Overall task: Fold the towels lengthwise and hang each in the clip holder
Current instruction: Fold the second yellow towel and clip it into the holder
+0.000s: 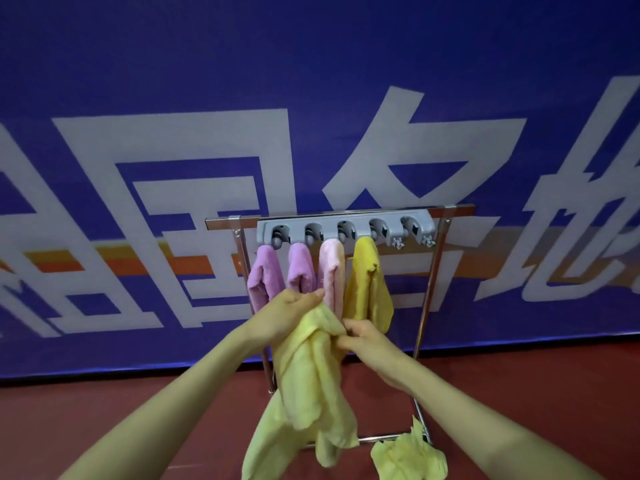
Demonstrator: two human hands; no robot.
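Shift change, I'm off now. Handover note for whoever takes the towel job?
Left hand and right hand both grip a pale yellow terry towel, bunched, not yet hung.
Done: grey plastic five-clip holder carries two purple towels, one pink towel, one mustard-yellow towel; its rightmost clip is empty.
A second pale yellow towel lies crumpled on the red floor.
Left: fold and hang both; only one free clip shows.

place: indoor hall, staged setup | cues: blue printed banner (pixel 138 64) as backdrop, red floor (pixel 519 382), freestanding metal rack (pixel 431 289)
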